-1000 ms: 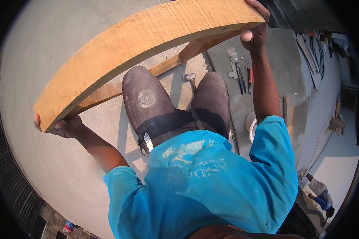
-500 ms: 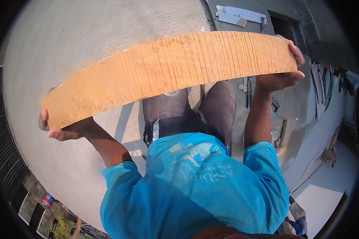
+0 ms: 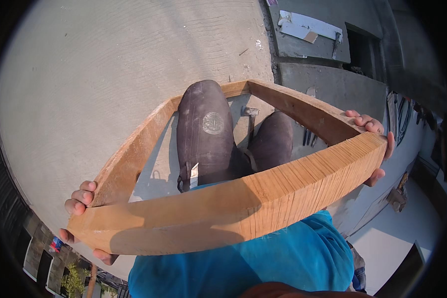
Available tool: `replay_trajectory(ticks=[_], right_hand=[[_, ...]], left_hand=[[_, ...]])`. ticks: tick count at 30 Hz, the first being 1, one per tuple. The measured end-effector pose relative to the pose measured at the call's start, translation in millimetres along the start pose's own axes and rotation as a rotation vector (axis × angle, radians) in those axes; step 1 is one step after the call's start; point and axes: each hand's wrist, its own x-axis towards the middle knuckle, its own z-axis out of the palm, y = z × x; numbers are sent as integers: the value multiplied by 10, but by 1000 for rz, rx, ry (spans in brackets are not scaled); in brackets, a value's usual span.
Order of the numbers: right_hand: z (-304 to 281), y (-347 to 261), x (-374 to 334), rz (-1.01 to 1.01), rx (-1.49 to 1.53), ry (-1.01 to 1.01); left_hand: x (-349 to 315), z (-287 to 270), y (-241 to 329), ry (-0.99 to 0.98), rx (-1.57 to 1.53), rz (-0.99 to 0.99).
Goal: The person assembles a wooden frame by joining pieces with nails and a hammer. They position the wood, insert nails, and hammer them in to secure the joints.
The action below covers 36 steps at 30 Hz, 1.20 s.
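A four-sided wooden frame (image 3: pixel 193 223) is held up in front of my body, its nearest side broad and grained. My left hand (image 3: pixel 82 199) grips its near left corner, fingers curled over the top edge and others showing below. At the near right corner, my right hand (image 3: pixel 368 125) has its fingers over the wood and the thumb side beneath. Through the frame's opening my knees (image 3: pixel 208 111) show, and the far side passes behind the left one. The palms are hidden by the wood.
A hammer (image 3: pixel 251 118) lies on the concrete floor (image 3: pixel 109 74) between my legs. Dark-handled hand tools (image 3: pixel 309 137) are right of it. A white board (image 3: pixel 308 27) rests at the far right, near a dark opening (image 3: pixel 360 49). Part of another person (image 3: pixel 358 268) shows at lower right.
The frame has come down and toward me and tilted, so its opening and other sides now show instead of one broad face. Both hands keep their hold and have moved lower.
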Motion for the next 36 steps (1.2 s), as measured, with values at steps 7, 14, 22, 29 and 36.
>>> replay_trajectory(ticks=[7,14,22,29,36], right_hand=[[-30,-40,208,79,40,-43],[-60,61,277,58,8,-121],[-306,-34,306,110,24,-218],[-222,64,254,45,17,-141],[222,210,240,-16,-245,270]], left_hand=[[98,130,30,74,52,-9],[-48,165,69,143,145,45],[-47,10,66,-79,133,88],[183,-35,-183,-66,-62,104],[117,140,-220,245,124,74]])
